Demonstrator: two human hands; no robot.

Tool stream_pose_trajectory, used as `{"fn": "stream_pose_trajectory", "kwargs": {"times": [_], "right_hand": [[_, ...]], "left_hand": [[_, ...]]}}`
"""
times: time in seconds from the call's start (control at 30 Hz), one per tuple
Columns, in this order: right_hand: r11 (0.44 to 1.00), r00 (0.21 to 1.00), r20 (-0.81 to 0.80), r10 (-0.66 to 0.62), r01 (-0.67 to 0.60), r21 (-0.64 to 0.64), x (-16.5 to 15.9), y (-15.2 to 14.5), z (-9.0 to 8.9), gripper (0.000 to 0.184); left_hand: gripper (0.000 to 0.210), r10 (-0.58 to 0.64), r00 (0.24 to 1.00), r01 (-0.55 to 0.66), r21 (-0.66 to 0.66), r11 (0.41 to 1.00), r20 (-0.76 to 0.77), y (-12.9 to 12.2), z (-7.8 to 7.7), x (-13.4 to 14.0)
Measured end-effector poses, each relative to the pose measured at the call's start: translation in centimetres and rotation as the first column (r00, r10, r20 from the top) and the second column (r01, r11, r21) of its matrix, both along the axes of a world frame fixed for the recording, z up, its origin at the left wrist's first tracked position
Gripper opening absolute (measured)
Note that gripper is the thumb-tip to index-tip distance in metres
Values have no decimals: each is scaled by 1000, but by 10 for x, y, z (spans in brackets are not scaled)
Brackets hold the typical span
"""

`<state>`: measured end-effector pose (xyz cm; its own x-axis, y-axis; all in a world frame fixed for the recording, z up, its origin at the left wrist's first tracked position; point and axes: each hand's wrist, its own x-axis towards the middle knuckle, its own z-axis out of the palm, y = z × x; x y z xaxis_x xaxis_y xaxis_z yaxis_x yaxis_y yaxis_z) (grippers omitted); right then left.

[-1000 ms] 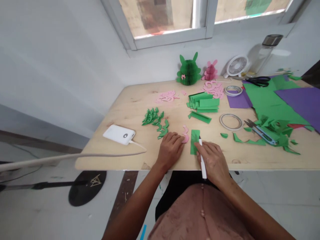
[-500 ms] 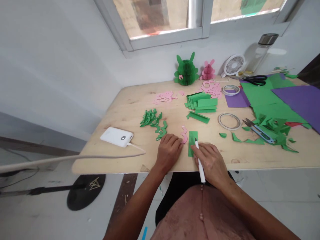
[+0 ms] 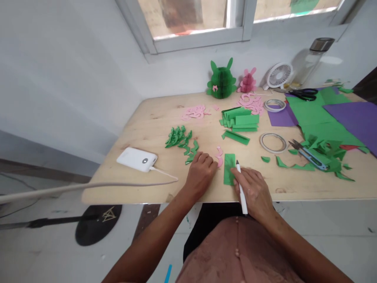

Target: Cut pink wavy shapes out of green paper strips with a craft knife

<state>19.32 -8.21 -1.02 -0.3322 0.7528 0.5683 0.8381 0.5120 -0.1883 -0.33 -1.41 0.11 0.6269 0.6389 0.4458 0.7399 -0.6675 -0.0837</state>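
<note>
A white pen with a dark tip lies in the grip of my right hand. The pen's tip is just right of a small green paper strip, which lies flat near the table's front edge; faint marks show on the strip. My right fingertips are at the strip's lower right edge. To the left, my left hand rests on the table with its fingers curled in, nothing visible in them. Beside its knuckles lie pink curved paper cutouts. Folded green paper cutouts form a small heap beyond that hand.
Green paper strips are stacked farther back. At right are tape rolls, snips among green scraps, black scissors and purple sheets. A white power bank with a cable lies left. Paper animals stand behind.
My right hand has drawn the pen slightly right, so its tip has left the green strip. My left hand stays on the table. The view has shifted a little.
</note>
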Motion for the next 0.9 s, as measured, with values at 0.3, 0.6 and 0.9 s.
{"fn": "stream_pose_trajectory", "kwargs": {"times": [0.3, 0.6, 0.9], "right_hand": [[1000, 1000, 4, 19, -19, -22, 2, 0, -5, 38], [999, 999, 16, 28, -28, -26, 2, 0, -5, 40], [1000, 1000, -11, 29, -29, -4, 3, 1, -3, 37]], "left_hand": [[19, -51, 996, 53, 14, 999, -78, 4, 9, -1], [21, -79, 995, 81, 41, 996, -67, 8, 7, -3], [18, -68, 993, 72, 39, 997, -96, 13, 11, -2]]}}
